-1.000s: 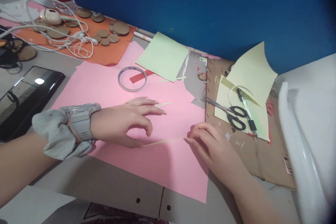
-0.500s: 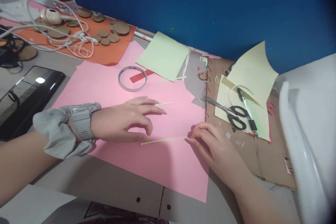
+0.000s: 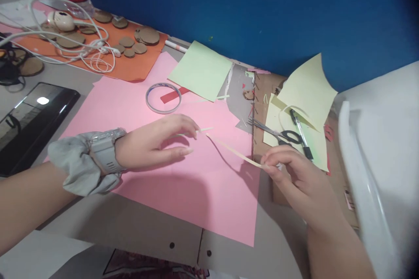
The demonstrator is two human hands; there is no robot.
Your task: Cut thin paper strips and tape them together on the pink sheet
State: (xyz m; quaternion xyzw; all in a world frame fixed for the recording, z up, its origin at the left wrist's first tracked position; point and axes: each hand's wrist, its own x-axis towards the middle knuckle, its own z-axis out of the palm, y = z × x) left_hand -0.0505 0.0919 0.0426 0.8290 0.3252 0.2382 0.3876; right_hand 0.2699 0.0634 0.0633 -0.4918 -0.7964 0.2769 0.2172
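A thin pale yellow paper strip (image 3: 234, 150) is pinched at its right end by my right hand (image 3: 291, 174). Its far end slants up to the left, lifted over the pink paper sheet (image 3: 183, 213). My left hand (image 3: 157, 141), with a grey watch and scrunchie at the wrist, is over the same sheet. Its thumb is apart from the bent fingers, and it looks open. A second pale strip (image 3: 207, 129) lies at its fingertips, partly hidden behind them; whether they touch it I cannot tell.
Beyond my left hand are a tape roll (image 3: 163, 111), a red strip (image 3: 170, 96) and light green paper (image 3: 201, 69). Scissors (image 3: 271, 130) and a pen (image 3: 301, 133) lie on the right. Cardboard discs (image 3: 147, 35) and white cables (image 3: 98, 52) cover orange paper; a black tablet-like device (image 3: 36, 117) sits left.
My right hand has raised the strip off the pink sheet and moved slightly right, tilting it. The left thumb has come away from the strip, and the left fingers have bent more.
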